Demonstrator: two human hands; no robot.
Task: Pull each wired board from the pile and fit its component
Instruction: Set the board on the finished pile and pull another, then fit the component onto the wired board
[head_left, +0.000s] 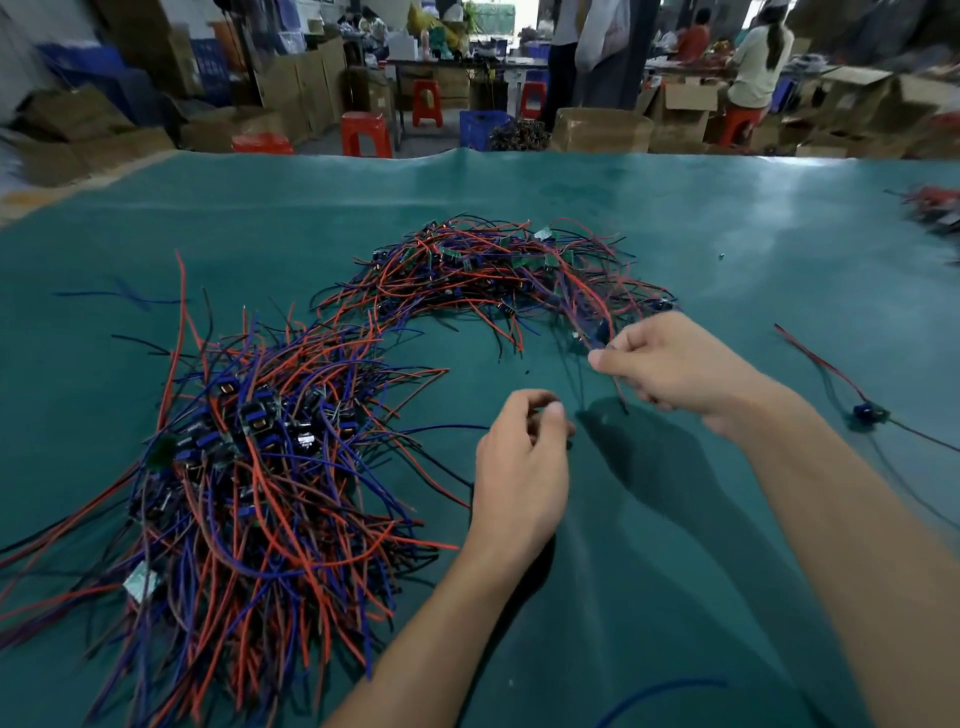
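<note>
Right hand (675, 364): fingers pinched on wires trailing from the far pile of wired boards (498, 270), mid-table (727, 218). Left hand (524, 467): fingers curled together near thumb; cannot tell if it holds a part. Near pile (249, 467) by left edge. One wired board (870, 414) lies toward right edge

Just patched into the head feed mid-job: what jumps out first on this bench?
Two tangles of red, blue and black wires dominate the green mat: the near pile at lower left, studded with blue components, and the far pile at centre. The right hand pinches wires at the far pile's near right edge, while the left hand, fingers curled, hovers just below it. One wired board lies alone at far right.
</note>
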